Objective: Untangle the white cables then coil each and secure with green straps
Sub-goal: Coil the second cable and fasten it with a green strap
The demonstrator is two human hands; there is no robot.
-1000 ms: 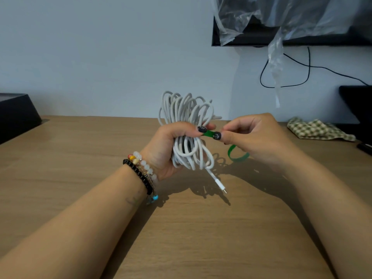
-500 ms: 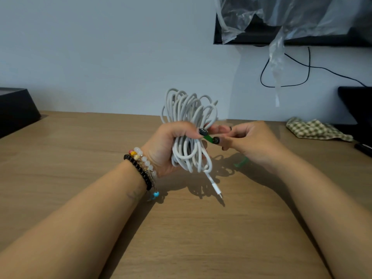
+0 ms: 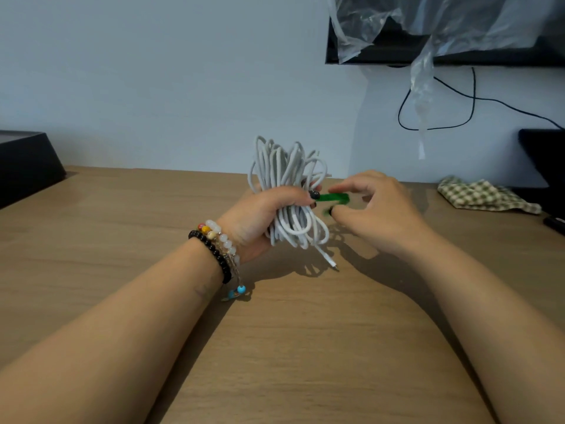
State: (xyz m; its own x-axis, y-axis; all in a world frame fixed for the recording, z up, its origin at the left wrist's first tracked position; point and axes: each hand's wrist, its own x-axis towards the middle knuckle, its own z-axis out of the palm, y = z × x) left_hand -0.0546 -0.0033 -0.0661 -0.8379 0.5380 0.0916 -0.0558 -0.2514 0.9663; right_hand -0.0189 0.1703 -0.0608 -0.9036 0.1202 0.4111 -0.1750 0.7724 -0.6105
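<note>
Green strap (image 3: 334, 198) now farther out from right hand (image 3: 379, 212).

R hand (image 3: 379, 212) has loosened its pinch; green strap (image 3: 334, 198) now loops betw. its index finger and thumb, beside L fingertips (image 3: 314, 195).

A domestic room, probably a living room or bedroom desk corner: a wood-grain table (image 3: 305, 347) stands against a plain pale wall (image 3: 153, 71), beneath a wall-mounted dark screen (image 3: 382, 53) draped in clear plastic sheeting (image 3: 428, 19). A black cord (image 3: 472, 96) loops down the wall. A crumpled checked cloth (image 3: 480, 195) lies at the table's far right, and a black box (image 3: 24, 166) sits at its left edge.
</note>
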